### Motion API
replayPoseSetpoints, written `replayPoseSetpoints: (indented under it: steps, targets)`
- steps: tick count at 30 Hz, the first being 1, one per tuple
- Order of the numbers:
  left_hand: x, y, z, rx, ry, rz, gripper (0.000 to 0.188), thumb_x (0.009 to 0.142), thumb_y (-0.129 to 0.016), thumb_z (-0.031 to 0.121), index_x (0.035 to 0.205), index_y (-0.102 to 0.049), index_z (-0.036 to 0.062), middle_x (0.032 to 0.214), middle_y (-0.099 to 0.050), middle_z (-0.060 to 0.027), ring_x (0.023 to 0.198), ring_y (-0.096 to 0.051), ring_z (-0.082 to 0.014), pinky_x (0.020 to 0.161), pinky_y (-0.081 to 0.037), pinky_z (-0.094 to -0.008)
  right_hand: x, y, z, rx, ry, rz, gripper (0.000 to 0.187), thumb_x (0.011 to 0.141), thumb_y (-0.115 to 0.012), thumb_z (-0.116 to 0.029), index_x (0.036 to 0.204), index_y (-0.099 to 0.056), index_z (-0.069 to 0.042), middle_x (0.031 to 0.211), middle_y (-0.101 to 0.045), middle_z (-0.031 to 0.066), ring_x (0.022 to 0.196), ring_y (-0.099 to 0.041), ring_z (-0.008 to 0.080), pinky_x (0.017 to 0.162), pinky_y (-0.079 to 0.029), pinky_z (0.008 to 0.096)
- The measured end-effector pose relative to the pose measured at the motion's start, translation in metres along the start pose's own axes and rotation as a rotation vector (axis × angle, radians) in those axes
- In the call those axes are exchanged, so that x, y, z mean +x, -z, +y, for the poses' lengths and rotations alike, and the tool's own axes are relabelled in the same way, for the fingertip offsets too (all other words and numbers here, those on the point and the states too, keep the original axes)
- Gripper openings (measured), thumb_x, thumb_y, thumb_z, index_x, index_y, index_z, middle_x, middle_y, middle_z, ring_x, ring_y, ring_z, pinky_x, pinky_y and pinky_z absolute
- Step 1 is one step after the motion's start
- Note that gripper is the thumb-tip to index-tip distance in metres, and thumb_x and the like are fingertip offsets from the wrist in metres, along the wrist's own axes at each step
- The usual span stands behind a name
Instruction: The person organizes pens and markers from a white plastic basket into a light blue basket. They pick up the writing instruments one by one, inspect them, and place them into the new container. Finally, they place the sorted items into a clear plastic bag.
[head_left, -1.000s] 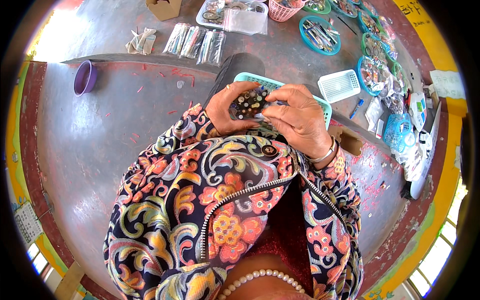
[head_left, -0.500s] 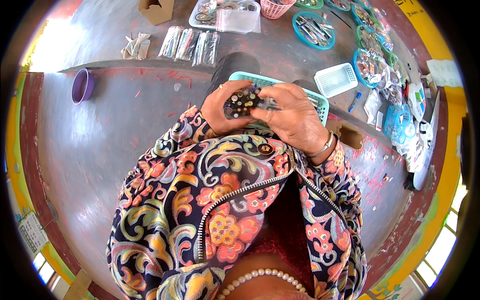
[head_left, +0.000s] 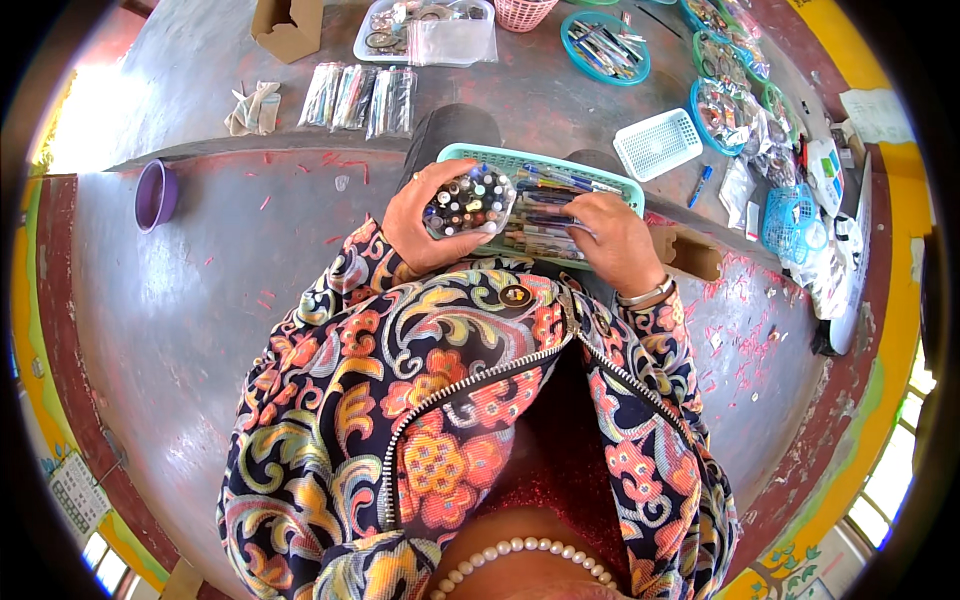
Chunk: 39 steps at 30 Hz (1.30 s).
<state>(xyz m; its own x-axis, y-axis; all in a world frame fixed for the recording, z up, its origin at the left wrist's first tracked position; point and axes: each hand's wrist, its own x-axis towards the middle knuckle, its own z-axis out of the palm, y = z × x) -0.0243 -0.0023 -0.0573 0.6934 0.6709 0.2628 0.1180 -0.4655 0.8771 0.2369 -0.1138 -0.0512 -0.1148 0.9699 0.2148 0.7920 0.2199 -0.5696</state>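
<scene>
My left hand (head_left: 415,215) is wrapped round a clear container of pens (head_left: 468,203), packed tight and seen end-on with dark, white, brown and blue ends. It is held over the left end of a pale turquoise basket (head_left: 634,191). Inside that basket several pens (head_left: 545,198) lie side by side, running roughly left to right. My right hand (head_left: 615,240), with a metal bangle at the wrist, is down at the basket's right part. Its fingers are bent closed over the pens there; what is between the fingertips is hidden.
Beyond the basket lie bags of pens (head_left: 355,98), a crumpled cloth (head_left: 254,108), a white tray (head_left: 372,52) and a round blue basket of pens (head_left: 606,48). An empty white basket (head_left: 658,145) and a blue marker (head_left: 701,186) are at right. A purple bowl (head_left: 156,196) stands left.
My right hand has left the container of pens and moved down to the pens in the basket. My left hand still holds the container, now more fully in view.
</scene>
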Motion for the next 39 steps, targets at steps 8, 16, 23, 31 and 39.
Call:
replayPoseSetpoints:
  steps: [8, 16, 23, 31, 39]
  targets:
    - [0.0, 0.0, -0.001, 0.022, -0.012, 0.001, 0.078, 0.065, -0.084, 0.018, 0.131, -0.045, 0.0012, 0.118, -0.057, -0.0133, 0.105, -0.058, -0.0191, 0.092, -0.045, -0.0317, -0.002, -0.009, 0.0, -0.085, 0.015, -0.032, 0.029, 0.07, -0.064, -0.003, 0.098, -0.061, -0.006, 0.089, -0.057, 0.0103, 0.089, -0.054, 0.0323, 0.079, -0.045, 0.0404]
    - [-0.001, -0.001, -0.004, -0.037, 0.018, -0.006, 0.078, 0.067, -0.084, 0.018, 0.132, -0.044, 0.0009, 0.117, -0.056, -0.0131, 0.105, -0.058, -0.0172, 0.091, -0.046, -0.0305, -0.005, -0.014, 0.003, -0.069, -0.041, -0.076, 0.021, 0.071, -0.063, -0.004, 0.092, -0.059, -0.005, 0.086, -0.058, 0.0105, 0.088, -0.055, 0.0317, 0.076, -0.046, 0.0412]
    - [-0.001, -0.003, -0.004, -0.041, 0.019, 0.025, 0.071, 0.068, -0.081, 0.019, 0.129, -0.048, 0.0044, 0.116, -0.057, -0.0169, 0.106, -0.059, -0.0291, 0.091, -0.046, -0.0368, -0.003, 0.008, -0.004, 0.177, -0.253, 0.091, 0.017, 0.077, -0.064, -0.004, 0.094, -0.062, -0.004, 0.089, -0.062, 0.011, 0.083, -0.061, 0.0279, 0.071, -0.049, 0.0356]
    - [-0.001, -0.003, -0.001, -0.016, 0.002, 0.034, 0.071, 0.067, -0.081, 0.017, 0.128, -0.048, 0.0044, 0.117, -0.057, -0.0168, 0.107, -0.059, -0.0295, 0.092, -0.045, -0.0367, -0.002, 0.022, -0.004, 1.199, -0.397, 0.408, 0.075, 0.083, -0.065, 0.004, 0.144, -0.024, -0.01, 0.096, -0.063, 0.0129, 0.083, -0.065, 0.0211, 0.069, -0.055, 0.0289]
    - [0.0, -0.002, 0.0, 0.019, -0.023, 0.028, 0.072, 0.067, -0.082, 0.016, 0.129, -0.047, 0.0044, 0.118, -0.058, -0.0165, 0.108, -0.058, -0.0294, 0.093, -0.045, -0.0365, -0.004, 0.016, 0.005, 1.451, -0.484, 0.548, 0.06, 0.088, -0.059, 0.0, 0.141, -0.031, -0.009, 0.094, -0.064, 0.0127, 0.082, -0.065, 0.0208, 0.065, -0.052, 0.0255]
